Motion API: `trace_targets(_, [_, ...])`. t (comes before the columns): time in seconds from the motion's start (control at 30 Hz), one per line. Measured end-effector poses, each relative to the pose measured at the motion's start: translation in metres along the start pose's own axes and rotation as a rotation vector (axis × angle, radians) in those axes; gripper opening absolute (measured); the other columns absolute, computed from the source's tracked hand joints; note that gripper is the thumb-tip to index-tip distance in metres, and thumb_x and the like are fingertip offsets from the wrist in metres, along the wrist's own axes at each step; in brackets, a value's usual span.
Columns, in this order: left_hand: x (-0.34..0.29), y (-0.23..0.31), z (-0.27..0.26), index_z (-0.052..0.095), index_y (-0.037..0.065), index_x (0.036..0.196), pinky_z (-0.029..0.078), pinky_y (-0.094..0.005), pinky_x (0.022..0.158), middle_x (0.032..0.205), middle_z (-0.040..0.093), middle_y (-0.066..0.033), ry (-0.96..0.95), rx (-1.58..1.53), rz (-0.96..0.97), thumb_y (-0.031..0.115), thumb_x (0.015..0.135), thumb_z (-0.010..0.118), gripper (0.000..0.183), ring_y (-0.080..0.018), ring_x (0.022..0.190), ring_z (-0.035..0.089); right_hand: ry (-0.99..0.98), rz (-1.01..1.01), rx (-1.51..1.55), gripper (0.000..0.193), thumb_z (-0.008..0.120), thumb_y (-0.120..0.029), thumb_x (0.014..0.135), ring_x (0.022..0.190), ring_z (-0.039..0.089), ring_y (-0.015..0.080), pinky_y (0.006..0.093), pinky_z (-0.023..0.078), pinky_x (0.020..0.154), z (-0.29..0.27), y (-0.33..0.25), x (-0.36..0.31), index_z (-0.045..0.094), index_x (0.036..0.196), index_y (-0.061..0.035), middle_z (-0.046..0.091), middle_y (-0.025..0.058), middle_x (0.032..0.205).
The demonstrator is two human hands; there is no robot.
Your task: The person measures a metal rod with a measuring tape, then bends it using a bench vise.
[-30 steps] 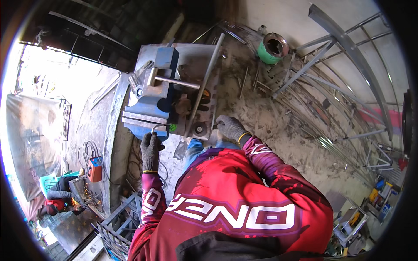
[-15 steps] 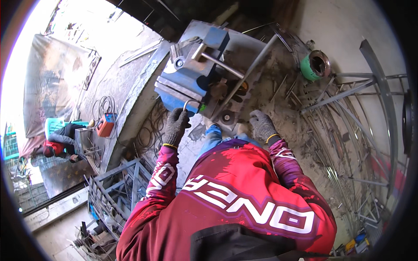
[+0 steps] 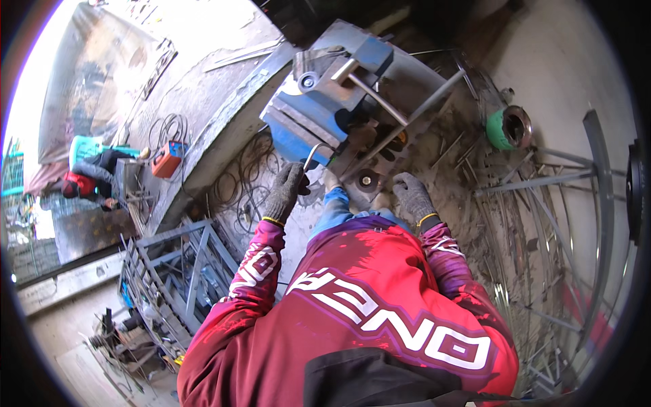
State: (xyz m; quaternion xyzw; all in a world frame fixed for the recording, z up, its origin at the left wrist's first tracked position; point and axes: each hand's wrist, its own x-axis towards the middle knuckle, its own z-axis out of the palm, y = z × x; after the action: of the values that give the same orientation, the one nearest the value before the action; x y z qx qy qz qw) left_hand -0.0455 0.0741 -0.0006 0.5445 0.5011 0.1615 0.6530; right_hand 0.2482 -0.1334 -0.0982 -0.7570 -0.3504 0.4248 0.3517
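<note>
- Bent metal rod [image 3: 314, 152]: just above centre of the frame, at the lower edge of the blue vise [image 3: 305, 122]. Contact between the two cannot be told; they overlap in this view.
- Rod's long axis: visible shank rises from the glove, up and slightly right; the upper end curls over toward the right of the frame, like a hook. Lower end hidden in the hand.
- Left hand [image 3: 287, 193], gloved, left of centre: fingers closed around the shank, no gap seen. Gripping low presumably keeps the curled end free and in sight.
- Right hand [image 3: 413, 198], gloved, right of centre: fingers loosely bent, partly open, nothing visible in them; palm side hidden. Well apart from the rod, perhaps held off simply because one hand bears so light a piece.
- Vise sits on a grey metal bench top [image 3: 426, 66], upper middle. Its sliding bar [image 3: 377, 97] slants down to the right, likely left wherever the last turn ended.
- Grey pipe [image 3: 434, 102] runs from upper right down to the left, passing the bar's lower end; it may be propped there, contact unclear.
- Dark round hub [image 3: 366, 181] lies below the pipe, between the hands.
</note>
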Motion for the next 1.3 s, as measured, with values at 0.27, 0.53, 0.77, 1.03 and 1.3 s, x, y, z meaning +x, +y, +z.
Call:
trace_targets(0.27, [0.009,-0.049,-0.039,0.062,0.002,0.11,0.056,-0.0353,0.056,0.083,0.063,-0.0108,0.206,-0.358,-0.301,0.033,0.096,0.059,0.034,-0.0219,0.061,0.064,-0.119,-0.139,0.286,0.049,0.073,-0.013,0.086,0.088,0.063,0.0189,0.0358,0.052,0.08,0.039,-0.138,0.027,0.054,0.131,-0.0063,0.065,0.0103,0.094])
trace_targets(0.53, [0.077,-0.163,-0.064,0.05,0.009,0.121,0.055,-0.0461,0.062,0.083,0.063,-0.0112,0.34,-0.668,-0.771,0.041,0.094,0.054,0.042,-0.0297,0.062,0.062,-0.012,-0.105,0.157,0.071,0.078,-0.013,0.084,0.082,0.054,0.012,0.0311,0.05,0.076,0.087,-0.199,0.039,0.037,0.143,-0.0071,0.056,0.0036,0.095])
trace_targets(0.77, [0.196,-0.283,-0.069,0.056,0.012,0.127,0.044,-0.052,0.105,0.125,0.064,-0.0186,-0.014,-1.141,-0.728,0.052,0.096,0.053,0.05,-0.0383,0.12,0.057,0.072,0.12,0.246,0.089,0.078,0.0,0.079,0.084,0.056,0.009,0.0239,0.05,0.074,0.115,-0.201,0.024,0.025,0.151,-0.0052,0.055,0.0046,0.098])
trace_targets(1.03, [0.292,-0.244,-0.107,0.047,0.013,0.102,0.05,-0.0404,0.056,0.071,0.049,-0.0047,0.501,-1.173,-1.017,0.046,0.085,0.072,0.045,-0.0233,0.059,0.054,0.236,0.269,0.225,0.092,0.074,0.004,0.079,0.081,0.057,0.0104,0.0255,0.051,0.071,0.138,-0.22,0.018,0.021,0.153,-0.0064,0.054,0.0074,0.101])
trace_targets(1.3, [0.305,-0.305,-0.151,0.049,0.011,0.085,0.051,-0.039,0.06,0.07,0.055,-0.0059,0.405,-1.197,-0.967,0.043,0.089,0.063,0.035,-0.0256,0.059,0.055,0.204,0.382,0.465,0.014,0.06,-0.008,0.093,0.073,0.061,0.0138,0.0301,0.053,0.066,0.161,-0.231,0.011,0.055,0.105,-0.0022,0.06,0.0053,0.085])
